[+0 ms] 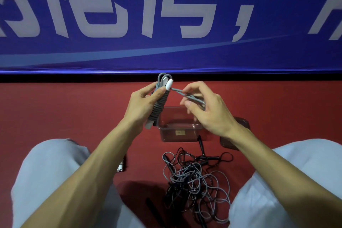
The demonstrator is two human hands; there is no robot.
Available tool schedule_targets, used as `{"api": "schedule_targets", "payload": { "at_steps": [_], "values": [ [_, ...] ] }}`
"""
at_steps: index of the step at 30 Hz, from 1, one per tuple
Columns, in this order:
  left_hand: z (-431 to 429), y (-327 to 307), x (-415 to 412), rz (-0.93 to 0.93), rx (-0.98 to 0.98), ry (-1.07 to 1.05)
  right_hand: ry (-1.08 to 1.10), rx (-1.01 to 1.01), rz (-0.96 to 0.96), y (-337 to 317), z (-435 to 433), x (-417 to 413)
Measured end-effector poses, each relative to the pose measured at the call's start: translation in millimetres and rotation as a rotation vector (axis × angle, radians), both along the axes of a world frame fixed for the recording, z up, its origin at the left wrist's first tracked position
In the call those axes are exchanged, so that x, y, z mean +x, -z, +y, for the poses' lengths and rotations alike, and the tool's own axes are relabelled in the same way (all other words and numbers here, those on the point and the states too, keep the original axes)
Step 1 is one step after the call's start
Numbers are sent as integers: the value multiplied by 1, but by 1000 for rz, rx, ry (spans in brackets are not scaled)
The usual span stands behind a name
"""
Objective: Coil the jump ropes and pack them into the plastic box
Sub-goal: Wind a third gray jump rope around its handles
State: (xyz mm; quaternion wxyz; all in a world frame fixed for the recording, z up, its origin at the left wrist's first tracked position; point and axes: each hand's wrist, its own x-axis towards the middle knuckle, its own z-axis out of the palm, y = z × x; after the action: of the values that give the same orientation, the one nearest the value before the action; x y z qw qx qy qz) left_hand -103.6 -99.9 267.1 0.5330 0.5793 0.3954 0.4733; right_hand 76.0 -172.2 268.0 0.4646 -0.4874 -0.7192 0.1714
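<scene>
Now left hand (142, 105) clenched round grey coiled jump rope (159, 106), long axis near upright, tilted right; right hand (207, 109) pinching its loose end

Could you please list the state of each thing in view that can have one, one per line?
grey jump rope: cord mostly wound around its handles, loose end not yet tucked.
left hand: gripping the wound bundle.
right hand: pinching the loose cord end.
plastic box: open, upright, nothing in it.
lid: off, lying on the floor right of the box.
remaining ropes: tangled, uncoiled, on the floor.
</scene>
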Motion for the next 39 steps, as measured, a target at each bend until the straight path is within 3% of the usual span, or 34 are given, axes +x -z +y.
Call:
{"api": "schedule_targets", "payload": {
  "at_steps": [3,6,13,19,28,39],
  "values": [
    [-1,0,-2,72,19,61,-201,-13,229,-4,-2,-5],
    [-2,1,-2,111,15,98,-179,-16,258,-3,0,-5],
    [-6,12,9,289,27,233,258,357,-57,2,14,2],
    [-4,19,15,322,-18,232,59,43,377,-6,8,-6],
    [-7,20,20,42,-291,212,35,-53,519,-6,6,-6],
    [-3,12,14,-119,-435,250,103,-69,556,-10,9,3]
  ]
}}
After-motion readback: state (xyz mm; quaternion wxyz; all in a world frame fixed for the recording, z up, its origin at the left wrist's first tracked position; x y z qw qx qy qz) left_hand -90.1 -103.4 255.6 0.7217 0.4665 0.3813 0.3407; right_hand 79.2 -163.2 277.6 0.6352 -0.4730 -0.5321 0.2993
